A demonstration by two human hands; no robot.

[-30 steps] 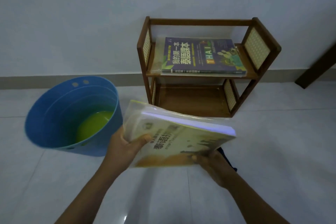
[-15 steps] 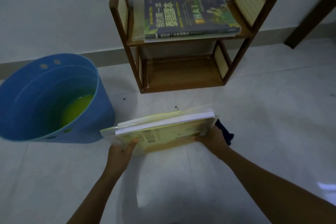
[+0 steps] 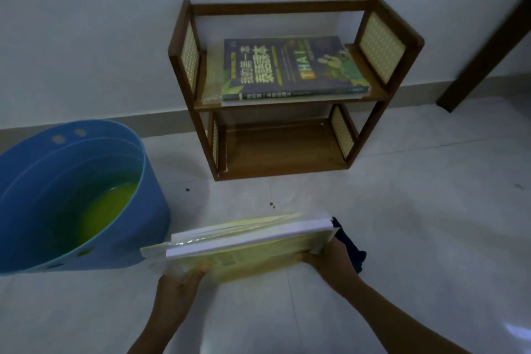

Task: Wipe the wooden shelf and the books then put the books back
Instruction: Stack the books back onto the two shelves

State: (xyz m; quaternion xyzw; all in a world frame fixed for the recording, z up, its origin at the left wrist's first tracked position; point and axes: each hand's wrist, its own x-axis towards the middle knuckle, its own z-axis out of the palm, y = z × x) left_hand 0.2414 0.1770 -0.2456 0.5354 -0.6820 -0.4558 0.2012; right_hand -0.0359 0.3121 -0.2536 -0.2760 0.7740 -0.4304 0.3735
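Yellow book stack [image 3: 244,244] low over floor [image 3: 402,238], in front of shelf [image 3: 275,152]. Left hand [image 3: 178,284] and right hand [image 3: 330,260] each pinch 1 near-edge corner. Looks heavy, glossy sleeves slippery; support underneath.

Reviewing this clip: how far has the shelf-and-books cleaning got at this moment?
Partway. The shelf's lower level is bare, and a blue book lies flat on the upper level. In hand: the left hand and right hand hold a yellow book stack low over the floor, a dark cloth beside it. Whether anything has been wiped can't be told. Left: returning the stack.
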